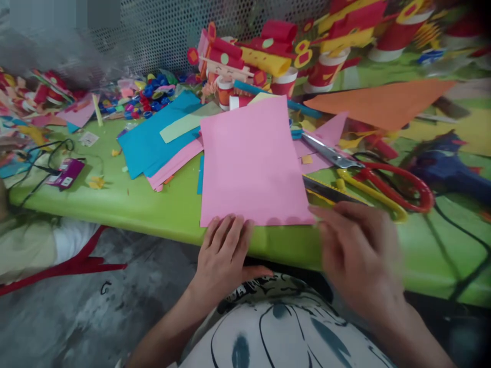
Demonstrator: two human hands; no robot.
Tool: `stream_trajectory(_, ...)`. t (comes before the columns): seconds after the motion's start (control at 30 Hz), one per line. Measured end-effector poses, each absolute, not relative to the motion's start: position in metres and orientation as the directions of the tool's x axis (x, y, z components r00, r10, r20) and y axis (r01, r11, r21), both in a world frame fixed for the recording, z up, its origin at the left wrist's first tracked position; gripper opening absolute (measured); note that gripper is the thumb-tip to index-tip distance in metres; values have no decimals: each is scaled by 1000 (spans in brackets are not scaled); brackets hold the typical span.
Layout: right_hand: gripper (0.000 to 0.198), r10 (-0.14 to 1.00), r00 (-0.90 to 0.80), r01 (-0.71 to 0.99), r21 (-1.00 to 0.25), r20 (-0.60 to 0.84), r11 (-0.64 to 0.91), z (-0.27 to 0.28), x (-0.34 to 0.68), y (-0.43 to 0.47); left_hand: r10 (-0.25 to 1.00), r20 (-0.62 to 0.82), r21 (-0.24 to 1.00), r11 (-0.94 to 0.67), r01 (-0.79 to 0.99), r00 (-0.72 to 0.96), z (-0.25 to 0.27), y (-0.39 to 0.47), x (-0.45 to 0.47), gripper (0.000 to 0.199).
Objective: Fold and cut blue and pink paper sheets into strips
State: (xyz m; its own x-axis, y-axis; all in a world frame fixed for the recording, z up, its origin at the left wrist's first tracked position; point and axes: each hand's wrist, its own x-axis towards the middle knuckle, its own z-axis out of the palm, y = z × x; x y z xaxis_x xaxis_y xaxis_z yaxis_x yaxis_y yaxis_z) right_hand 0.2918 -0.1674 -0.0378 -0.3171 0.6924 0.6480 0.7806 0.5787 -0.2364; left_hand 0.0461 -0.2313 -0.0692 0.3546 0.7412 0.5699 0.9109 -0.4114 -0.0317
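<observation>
A pink sheet of paper point(251, 163) lies in front of me at the near edge of the green table. My left hand point(226, 250) rests its outstretched fingertips on the sheet's near edge, the thumb held apart. At the near right corner of the same sheet, my right hand point(356, 250) is closed with its fingertips pinched there; the hand is slightly blurred. Just beyond it lie red-handled scissors point(399, 186) and a black and yellow tool point(330, 191), partly under the paper. Blue sheets point(153, 135) and a pale green strip point(184, 125) lie to the left.
Red paper-cup figures point(226, 61) stand along the back by a perforated metal panel point(164, 36). An orange sheet point(383, 105) and a dark blue glue gun point(452, 166) with a cable are at right. A purple box point(66, 174) sits left, near another person's sleeve point(72, 240).
</observation>
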Motion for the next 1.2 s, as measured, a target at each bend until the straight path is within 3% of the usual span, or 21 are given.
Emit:
stream_trajectory(0.07, 36, 649, -437, 725, -182, 624, 664, -33, 278, -175, 735, 573, -31, -423, 906, 363, -71, -232, 46, 82)
stream_trajectory(0.17, 31, 604, -645, 639, -104, 468, 762, -32, 257, -182, 741, 562, -29, -428, 903, 369, -71, -233, 45, 71)
stream_trajectory(0.57, 32, 802, -372, 867, -133, 466, 480, -38, 299, -198, 730, 547, -71, -447, 892, 410, -62, -229, 39, 66)
stream_trajectory(0.77, 9, 755, -322, 862, -154, 571, 484, -28, 317, -192, 742, 545, -46, -439, 897, 391, -61, -229, 40, 58)
stream_trajectory(0.9, 20, 693, -406, 814, -109, 595, 571, -20, 315, -179, 740, 556, -32, -437, 899, 380, -61, -228, 41, 55)
stream_trajectory(1.03, 15, 643, -524, 733, -89, 558, 675, -20, 308, -162, 730, 549, -20, -474, 880, 406, -57, -228, 37, 49)
stream_trajectory(1.2, 17, 578, -609, 684, -10, 543, 730, -26, 313, -150, 756, 529, 86, -501, 861, 386, -48, -231, 17, 36)
